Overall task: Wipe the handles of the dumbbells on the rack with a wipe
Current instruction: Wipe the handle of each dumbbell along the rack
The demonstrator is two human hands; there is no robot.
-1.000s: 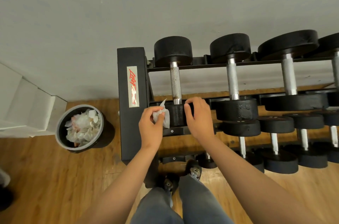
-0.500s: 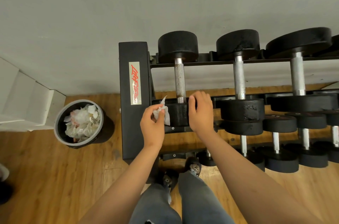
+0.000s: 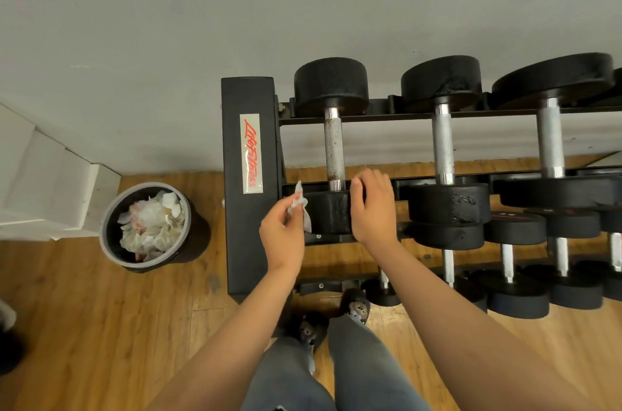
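1 wipe point(image 3: 301, 208) hangs from left hand point(image 3: 282, 236); right hand point(image 3: 373, 208) grips dumbbell point(image 3: 334, 151).

Wall point(image 3: 134, 23): plain grey, 10 to 2 o'clock, evenly lit. Floor point(image 3: 84, 326): warm wood planks, 3 through 9 o'clock. White stepped block point(image 3: 40, 181) at 9 o'clock. Round dark bin point(image 3: 147, 185), crumpled paper inside, 8 o'clock.

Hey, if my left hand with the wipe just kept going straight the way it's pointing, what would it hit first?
Probably the near head of the leftmost dumbbell: the left hand pinches the wipe right beside it. Depth is hard to judge.
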